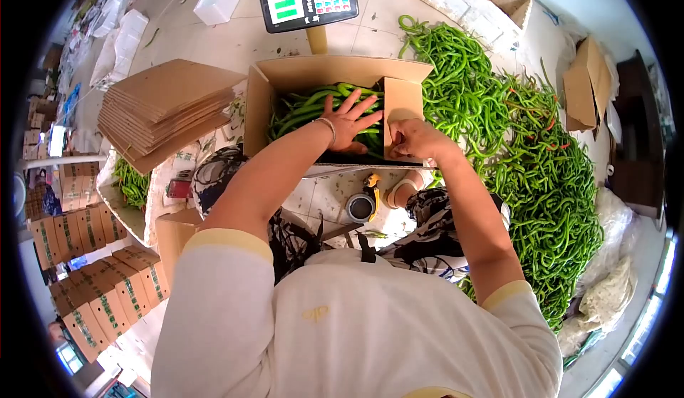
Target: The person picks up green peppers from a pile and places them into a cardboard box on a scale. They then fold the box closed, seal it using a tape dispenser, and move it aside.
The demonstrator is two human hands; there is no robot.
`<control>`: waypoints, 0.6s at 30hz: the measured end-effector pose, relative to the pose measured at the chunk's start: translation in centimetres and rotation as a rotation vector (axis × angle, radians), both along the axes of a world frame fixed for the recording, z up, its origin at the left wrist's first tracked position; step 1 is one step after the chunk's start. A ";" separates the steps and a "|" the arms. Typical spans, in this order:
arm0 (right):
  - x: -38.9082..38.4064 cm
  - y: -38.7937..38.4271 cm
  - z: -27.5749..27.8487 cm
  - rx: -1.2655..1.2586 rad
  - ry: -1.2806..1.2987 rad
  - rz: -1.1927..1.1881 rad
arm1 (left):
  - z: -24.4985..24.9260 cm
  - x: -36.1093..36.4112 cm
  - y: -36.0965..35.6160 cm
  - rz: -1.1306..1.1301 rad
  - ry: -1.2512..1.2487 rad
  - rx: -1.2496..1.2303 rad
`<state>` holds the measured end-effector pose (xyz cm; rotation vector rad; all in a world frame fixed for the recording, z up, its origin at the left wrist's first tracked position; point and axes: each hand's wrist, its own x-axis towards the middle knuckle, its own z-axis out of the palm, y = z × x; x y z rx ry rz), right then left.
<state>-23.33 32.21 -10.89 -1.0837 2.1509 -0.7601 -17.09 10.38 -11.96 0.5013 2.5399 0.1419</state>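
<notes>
An open cardboard box (320, 66) stands before me with long green peppers (303, 109) in it. My left hand (349, 121) lies over the peppers with its fingers spread, holding nothing. The box's right end flap (404, 102) is folded inward over part of the peppers. My right hand (420, 140) is closed at that flap, its curled fingers against the cardboard near the front corner. The fingertips are partly hidden. Beneath the box's near edge, a tape dispenser (363, 204) lies on the floor between my legs.
A large heap of green peppers (538, 198) covers the floor on the right. Flattened cardboard boxes (167, 99) are stacked at left. Behind the box stands a scale with a lit display (308, 0). Foam boxes (467, 2) sit farther back, and closed cartons (107, 298) stand at lower left.
</notes>
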 end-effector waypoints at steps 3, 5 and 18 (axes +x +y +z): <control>-0.3 -1.5 0.1 0.206 -0.069 -0.087 | 0.0 -0.3 -0.6 0.013 0.037 0.091; -0.4 -2.1 0.1 0.228 -0.126 -0.127 | 0.6 -0.3 -1.0 0.002 0.038 0.087; -0.8 -1.7 -0.4 0.345 -0.058 -0.057 | 10.0 10.8 -15.3 0.866 0.560 0.334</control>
